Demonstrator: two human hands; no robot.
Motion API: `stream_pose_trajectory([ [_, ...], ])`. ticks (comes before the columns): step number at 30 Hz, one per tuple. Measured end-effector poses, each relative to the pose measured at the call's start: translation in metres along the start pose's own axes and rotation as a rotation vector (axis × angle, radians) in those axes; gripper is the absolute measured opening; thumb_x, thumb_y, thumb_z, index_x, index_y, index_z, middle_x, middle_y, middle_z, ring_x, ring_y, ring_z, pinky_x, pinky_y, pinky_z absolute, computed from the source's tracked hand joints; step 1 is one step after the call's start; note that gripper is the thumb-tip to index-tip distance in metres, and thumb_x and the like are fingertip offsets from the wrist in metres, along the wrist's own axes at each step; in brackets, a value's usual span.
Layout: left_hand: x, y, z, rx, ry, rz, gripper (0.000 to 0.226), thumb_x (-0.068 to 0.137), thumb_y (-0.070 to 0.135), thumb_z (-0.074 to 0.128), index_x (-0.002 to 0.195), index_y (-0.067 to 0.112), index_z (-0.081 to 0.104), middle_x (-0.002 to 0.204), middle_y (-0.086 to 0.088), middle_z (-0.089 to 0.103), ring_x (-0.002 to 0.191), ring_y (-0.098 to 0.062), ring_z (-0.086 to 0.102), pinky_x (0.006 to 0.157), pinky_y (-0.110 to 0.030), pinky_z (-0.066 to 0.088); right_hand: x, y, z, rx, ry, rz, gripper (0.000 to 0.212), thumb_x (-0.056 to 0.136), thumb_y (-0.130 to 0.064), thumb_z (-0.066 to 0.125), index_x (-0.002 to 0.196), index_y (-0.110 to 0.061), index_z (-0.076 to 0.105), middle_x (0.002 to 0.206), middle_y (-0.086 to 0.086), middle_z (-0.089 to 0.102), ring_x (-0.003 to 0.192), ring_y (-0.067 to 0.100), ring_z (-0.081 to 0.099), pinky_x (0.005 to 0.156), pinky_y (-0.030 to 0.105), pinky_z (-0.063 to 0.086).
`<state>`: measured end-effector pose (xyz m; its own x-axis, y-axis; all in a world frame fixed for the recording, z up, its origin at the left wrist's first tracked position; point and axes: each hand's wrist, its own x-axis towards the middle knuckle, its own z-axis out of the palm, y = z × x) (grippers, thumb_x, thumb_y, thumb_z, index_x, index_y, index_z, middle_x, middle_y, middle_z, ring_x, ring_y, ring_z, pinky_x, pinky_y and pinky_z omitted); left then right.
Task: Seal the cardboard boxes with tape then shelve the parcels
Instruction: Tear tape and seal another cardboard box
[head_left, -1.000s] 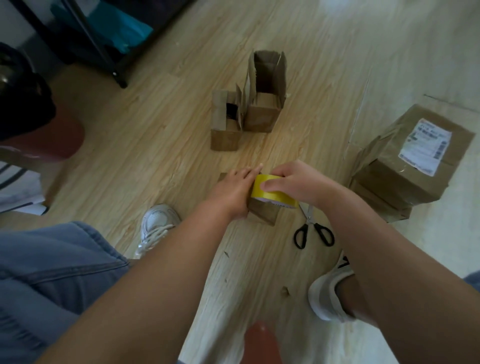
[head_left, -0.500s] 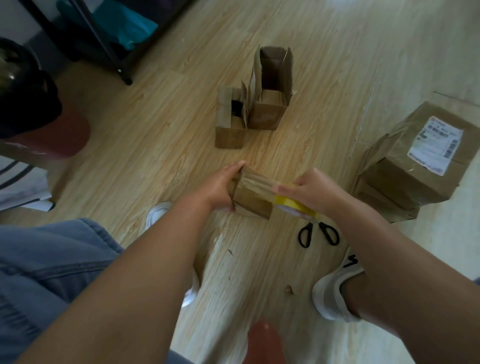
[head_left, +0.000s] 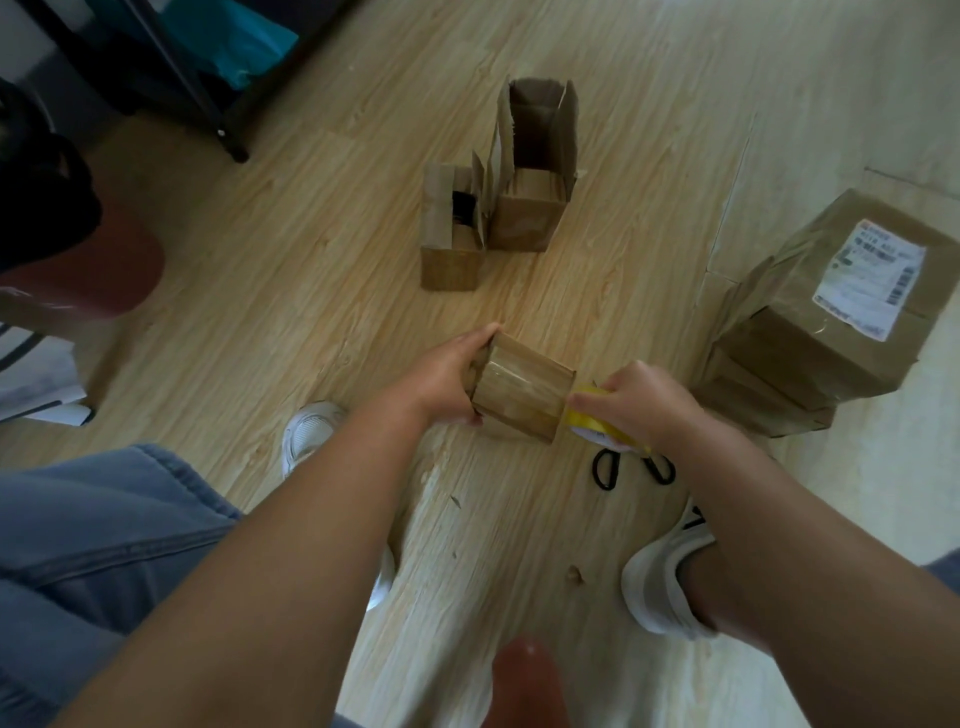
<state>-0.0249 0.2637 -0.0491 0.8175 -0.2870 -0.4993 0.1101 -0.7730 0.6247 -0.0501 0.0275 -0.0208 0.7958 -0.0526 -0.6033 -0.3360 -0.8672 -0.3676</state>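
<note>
Left hand (head_left: 441, 374) is curled round the 9 o'clock end of the small cardboard box (head_left: 519, 389), holding it tilted over the wood floor (head_left: 311, 260). Right hand (head_left: 639, 400) is clamped on the yellow tape roll (head_left: 597, 423), right up against the box's 3 o'clock end, with a shiny strip across the top face. Black scissors (head_left: 608, 467) lie at 5 o'clock, half under the wrist, two open boxes (head_left: 530, 223) stand flaps-up side by side at 12, a stack of brown parcels (head_left: 810, 353) with a white label sits at 3, and a dark rack (head_left: 208, 104) is off at 10.
</note>
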Motion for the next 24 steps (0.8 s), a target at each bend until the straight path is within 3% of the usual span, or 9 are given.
stream_pose_trajectory([
  [5, 0.003, -0.006, -0.006, -0.077, -0.035, -0.038, 0.12, 0.061, -0.006, 0.085, 0.155, 0.035, 0.021, 0.152, 0.001, 0.042, 0.14, -0.018, 0.037, 0.107, -0.033, 0.039, 0.014, -0.007, 0.012, 0.026, -0.005, 0.02, 0.051, 0.088, -0.055, 0.064, 0.067, -0.009, 0.06, 0.055, 0.0, 0.052, 0.052, 0.015, 0.049, 0.05, 0.026, 0.034],
  [10, 0.002, -0.01, -0.003, -0.016, 0.039, -0.027, 0.109, 0.069, -0.003, 0.078, 0.152, 0.039, 0.021, 0.137, 0.003, 0.053, 0.118, -0.019, 0.054, 0.088, -0.03, 0.044, 0.023, -0.018, 0.021, -0.01, 0.003, 0.05, 0.05, 0.088, -0.059, 0.062, 0.077, -0.011, 0.066, 0.067, 0.002, 0.059, 0.063, 0.019, 0.058, 0.055, 0.026, 0.039],
  [13, 0.002, -0.013, 0.001, 0.074, 0.073, -0.009, 0.104, 0.077, 0.003, 0.073, 0.154, 0.039, 0.012, 0.135, -0.003, 0.053, 0.105, -0.019, 0.057, 0.083, -0.031, 0.046, 0.024, -0.021, 0.025, -0.004, 0.022, 0.059, 0.05, 0.089, -0.058, 0.062, 0.07, -0.012, 0.06, 0.069, 0.003, 0.059, 0.064, 0.02, 0.057, 0.051, 0.027, 0.035],
  [15, -0.002, -0.014, 0.003, 0.201, 0.092, -0.039, 0.103, 0.083, 0.004, 0.067, 0.156, 0.035, 0.001, 0.147, -0.007, 0.043, 0.114, -0.023, 0.056, 0.088, -0.034, 0.047, 0.024, -0.028, 0.025, -0.011, 0.022, 0.054, 0.049, 0.09, -0.057, 0.062, 0.071, -0.012, 0.06, 0.07, 0.004, 0.059, 0.065, 0.021, 0.058, 0.051, 0.027, 0.036],
  [17, -0.009, -0.013, 0.009, 0.386, 0.171, -0.058, 0.1, 0.087, 0.001, 0.057, 0.156, 0.028, -0.011, 0.164, -0.005, 0.009, 0.144, -0.027, 0.03, 0.109, -0.04, 0.038, 0.024, -0.038, 0.026, -0.012, 0.02, 0.058, 0.047, 0.091, -0.055, 0.061, 0.071, -0.012, 0.06, 0.068, 0.002, 0.057, 0.06, 0.018, 0.054, 0.05, 0.026, 0.035],
  [19, -0.015, -0.009, 0.018, 0.543, 0.247, 0.004, 0.099, 0.087, -0.005, 0.046, 0.154, 0.022, -0.021, 0.161, 0.0, -0.026, 0.151, -0.023, -0.013, 0.123, -0.046, 0.011, 0.026, -0.048, 0.029, -0.032, 0.026, 0.061, 0.045, 0.092, -0.055, 0.061, 0.073, -0.013, 0.059, 0.07, 0.001, 0.058, 0.059, 0.016, 0.054, 0.05, 0.025, 0.035],
  [21, -0.016, -0.008, 0.029, 0.635, 0.235, 0.076, 0.1, 0.083, -0.007, 0.041, 0.149, 0.018, -0.03, 0.153, 0.0, -0.04, 0.145, -0.02, -0.032, 0.123, -0.044, -0.008, 0.028, -0.056, 0.031, -0.043, 0.029, 0.067, 0.044, 0.092, -0.055, 0.061, 0.079, -0.013, 0.061, 0.074, 0.001, 0.061, 0.062, 0.016, 0.057, 0.05, 0.025, 0.035],
  [24, -0.013, -0.016, 0.041, 0.666, 0.207, 0.098, 0.098, 0.082, -0.004, 0.037, 0.146, 0.013, -0.035, 0.152, -0.004, -0.044, 0.142, -0.02, -0.038, 0.121, -0.042, -0.014, 0.029, -0.057, 0.033, -0.023, 0.021, 0.062, 0.045, 0.092, -0.056, 0.061, 0.085, -0.012, 0.063, 0.076, 0.002, 0.063, 0.064, 0.017, 0.059, 0.049, 0.025, 0.037],
])
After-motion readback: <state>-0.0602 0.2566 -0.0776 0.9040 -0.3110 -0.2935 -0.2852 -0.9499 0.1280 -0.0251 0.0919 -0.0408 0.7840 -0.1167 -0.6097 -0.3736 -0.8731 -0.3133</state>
